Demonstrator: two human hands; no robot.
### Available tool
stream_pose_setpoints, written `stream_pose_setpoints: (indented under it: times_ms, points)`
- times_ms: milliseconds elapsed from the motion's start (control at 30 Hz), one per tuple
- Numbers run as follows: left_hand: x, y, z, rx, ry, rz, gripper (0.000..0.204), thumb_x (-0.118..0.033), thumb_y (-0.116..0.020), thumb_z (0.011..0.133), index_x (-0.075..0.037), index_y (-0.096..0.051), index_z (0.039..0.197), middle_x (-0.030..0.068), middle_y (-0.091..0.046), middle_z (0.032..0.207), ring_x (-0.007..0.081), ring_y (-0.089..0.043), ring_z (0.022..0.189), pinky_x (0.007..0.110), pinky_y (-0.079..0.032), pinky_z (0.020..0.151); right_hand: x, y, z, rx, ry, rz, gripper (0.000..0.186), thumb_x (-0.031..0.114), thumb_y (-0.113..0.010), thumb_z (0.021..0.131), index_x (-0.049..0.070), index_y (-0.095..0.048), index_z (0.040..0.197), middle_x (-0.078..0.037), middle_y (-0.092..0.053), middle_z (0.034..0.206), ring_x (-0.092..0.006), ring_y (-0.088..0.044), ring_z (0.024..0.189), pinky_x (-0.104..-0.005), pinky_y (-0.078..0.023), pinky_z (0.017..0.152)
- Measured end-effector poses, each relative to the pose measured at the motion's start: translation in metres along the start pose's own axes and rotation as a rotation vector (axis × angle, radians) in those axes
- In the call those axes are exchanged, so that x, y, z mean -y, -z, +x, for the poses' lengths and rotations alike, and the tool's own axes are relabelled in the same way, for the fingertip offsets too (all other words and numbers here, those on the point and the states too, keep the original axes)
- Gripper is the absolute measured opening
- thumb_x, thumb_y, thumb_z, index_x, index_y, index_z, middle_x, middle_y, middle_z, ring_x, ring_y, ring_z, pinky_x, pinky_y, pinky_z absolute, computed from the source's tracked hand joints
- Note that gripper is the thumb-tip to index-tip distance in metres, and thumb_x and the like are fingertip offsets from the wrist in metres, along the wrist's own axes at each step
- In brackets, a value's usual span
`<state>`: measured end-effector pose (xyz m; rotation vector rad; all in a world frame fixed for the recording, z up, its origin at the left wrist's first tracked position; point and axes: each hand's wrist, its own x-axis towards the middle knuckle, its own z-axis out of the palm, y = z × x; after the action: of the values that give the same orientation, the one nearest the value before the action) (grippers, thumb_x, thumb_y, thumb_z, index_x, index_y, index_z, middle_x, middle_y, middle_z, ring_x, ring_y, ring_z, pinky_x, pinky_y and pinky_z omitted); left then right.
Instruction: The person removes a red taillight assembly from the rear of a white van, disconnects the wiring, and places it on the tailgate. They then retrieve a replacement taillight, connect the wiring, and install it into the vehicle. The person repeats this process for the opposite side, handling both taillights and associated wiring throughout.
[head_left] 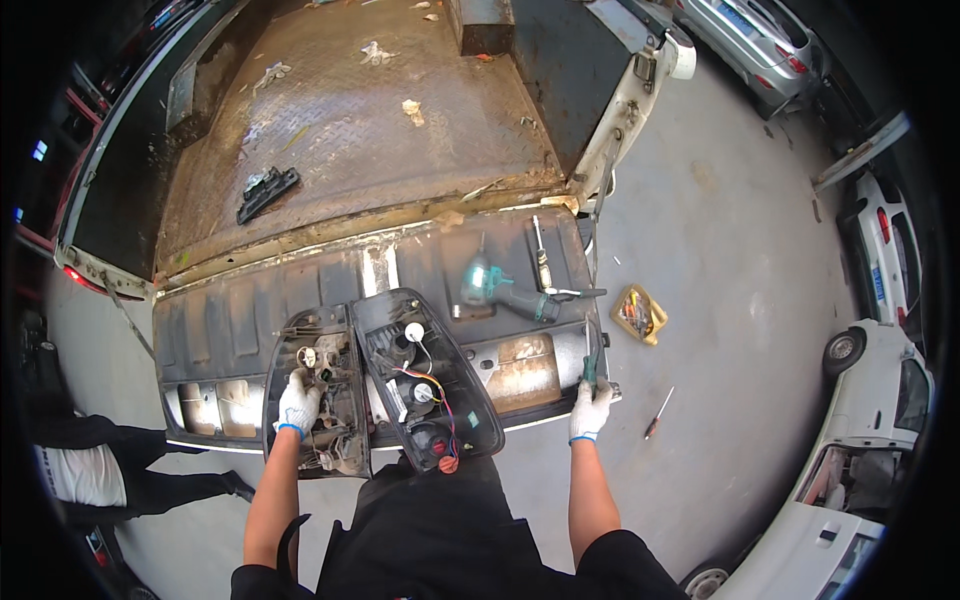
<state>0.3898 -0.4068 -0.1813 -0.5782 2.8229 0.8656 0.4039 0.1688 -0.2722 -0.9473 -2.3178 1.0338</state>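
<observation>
Two tail light housings lie side by side on a lowered tailgate (220,325), their backs facing up. On the dirty left tail light (338,400), my left hand (298,404), in a white knit glove, is closed at its left part, just below a pale round bulb socket (307,357). The cleaner right tail light (470,395) carries white sockets, coloured wires and an orange-red piece (448,464) at its near end. My gloved right hand (590,412) is closed round a green-handled screwdriver (589,370), its shaft pointing away from me over the tailgate's right end.
A teal cordless drill (490,285) and a ratchet wrench (542,255) lie on the tailgate. A black plastic part (267,194) sits in the rusty truck bed (350,130). On the floor are a yellow tool box (638,314) and another screwdriver (659,412). A person (90,470) stands at left; cars (870,420) line the right.
</observation>
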Motion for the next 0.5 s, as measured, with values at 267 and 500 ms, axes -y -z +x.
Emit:
stream_pose_setpoints:
  times_ms: [267, 500]
  points:
    - [0.001, 0.009, 0.035, 0.186, 0.017, 0.206, 0.032, -0.014, -0.060, 0.091, -0.004, -0.069, 0.120, 0.0207, -0.073, 0.097, 0.0323, -0.069, 0.087, 0.040, -0.052, 0.080, 0.011, -0.002, 0.001, 0.081, 0.206, -0.408, 0.055, 0.025, -0.078, 0.078, 0.003, -0.055, 0.121, -0.021, -0.062, 0.108, -0.0399, -0.060, 0.104, -0.0494, -0.048, 0.095]
    - [0.049, 0.027, 0.044, 0.276, -0.047, 0.104, 0.034, -0.019, -0.060, 0.091, -0.004, -0.068, 0.121, 0.0264, -0.071, 0.104, 0.0408, -0.069, 0.100, 0.045, -0.052, 0.087, 0.028, 0.036, -0.052, -0.039, 0.203, -0.447, 0.057, 0.033, -0.075, 0.083, 0.002, -0.054, 0.125, -0.022, -0.059, 0.111, -0.0416, -0.057, 0.105, -0.0506, -0.048, 0.093]
